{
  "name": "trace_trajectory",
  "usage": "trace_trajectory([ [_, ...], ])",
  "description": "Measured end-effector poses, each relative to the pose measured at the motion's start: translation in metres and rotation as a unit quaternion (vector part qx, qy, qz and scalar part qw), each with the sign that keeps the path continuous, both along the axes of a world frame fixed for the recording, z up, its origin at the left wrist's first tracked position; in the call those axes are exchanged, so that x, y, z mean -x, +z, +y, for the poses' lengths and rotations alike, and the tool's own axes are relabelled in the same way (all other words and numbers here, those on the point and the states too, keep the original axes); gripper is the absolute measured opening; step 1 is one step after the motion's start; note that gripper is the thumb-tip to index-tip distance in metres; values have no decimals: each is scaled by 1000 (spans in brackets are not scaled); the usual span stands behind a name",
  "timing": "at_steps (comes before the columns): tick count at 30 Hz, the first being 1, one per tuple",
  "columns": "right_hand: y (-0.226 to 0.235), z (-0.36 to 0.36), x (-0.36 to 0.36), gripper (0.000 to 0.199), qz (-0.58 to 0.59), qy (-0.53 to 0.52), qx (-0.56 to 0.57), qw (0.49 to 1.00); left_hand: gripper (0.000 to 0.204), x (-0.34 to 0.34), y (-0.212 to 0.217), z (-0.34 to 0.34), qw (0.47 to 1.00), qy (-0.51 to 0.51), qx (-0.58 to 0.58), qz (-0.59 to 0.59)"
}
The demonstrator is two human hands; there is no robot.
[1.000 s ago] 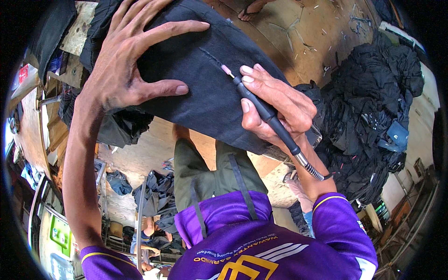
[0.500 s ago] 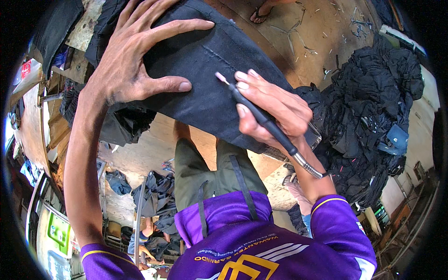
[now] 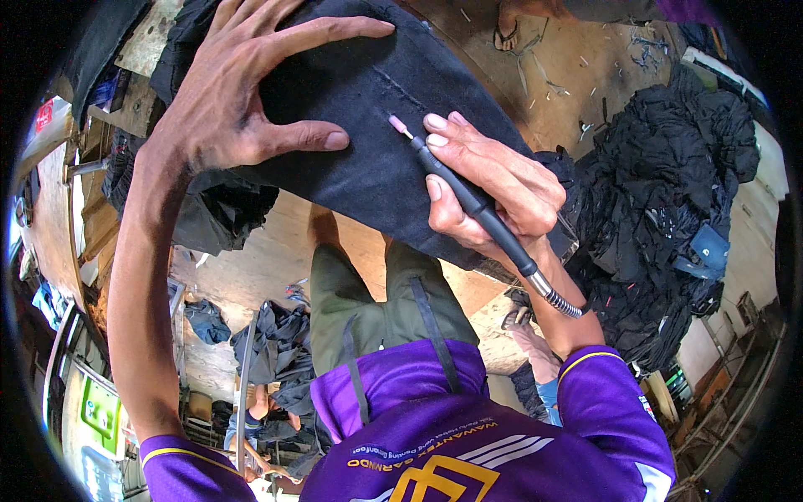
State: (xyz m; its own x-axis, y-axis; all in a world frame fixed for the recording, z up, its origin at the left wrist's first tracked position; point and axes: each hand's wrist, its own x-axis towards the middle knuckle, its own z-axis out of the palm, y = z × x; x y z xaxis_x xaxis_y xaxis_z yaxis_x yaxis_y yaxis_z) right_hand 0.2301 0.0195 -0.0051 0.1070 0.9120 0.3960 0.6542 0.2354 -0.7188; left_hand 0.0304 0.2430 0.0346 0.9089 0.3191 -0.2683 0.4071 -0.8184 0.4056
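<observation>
Left hand (image 3: 238, 109) splayed flat on dark denim garment (image 3: 376, 159), grip wide, right hand (image 3: 493, 188) at three o'clock, grip closed around black rotary tool (image 3: 468, 197), pink tip (image 3: 400, 127) touching fabric, heap of black clothes (image 3: 669, 217) farther right

1. The black garment (image 3: 368, 159) is dark denim-like cloth, spread flat and taut, running from far left to near right. A short frayed slit shows near its middle.
2. The rotary tool (image 3: 473, 197) is a slim black handpiece with a small pink grinding tip touching the cloth just right of the slit; its ribbed metal hose trails off near right.
</observation>
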Motion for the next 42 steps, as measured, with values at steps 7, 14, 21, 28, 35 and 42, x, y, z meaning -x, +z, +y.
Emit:
trace_trajectory([
  [7,8,-18,-3,31,-7,-6,39,999,92,-1,-6,1,1000,1,-4,-8],
  [14,1,2,-9,31,-6,8,2,1000,92,0,-4,-8,997,12,-3,-78],
  [21,-6,12,-8,29,-4,26,-18,1000,93,3,-5,3,1000,-14,-17,-3],
  [28,0,1,-11,32,-16,9,8,1000,92,1,-11,-4,999,3,-20,-47],
  [35,1,-7,-16,32,-11,8,23,1000,91,5,-9,2,1000,-5,-4,-20],
  [42,5,-59,-16,46,275,-238,41,931,51,-6,-39,10,989,12,-107,-102],
])
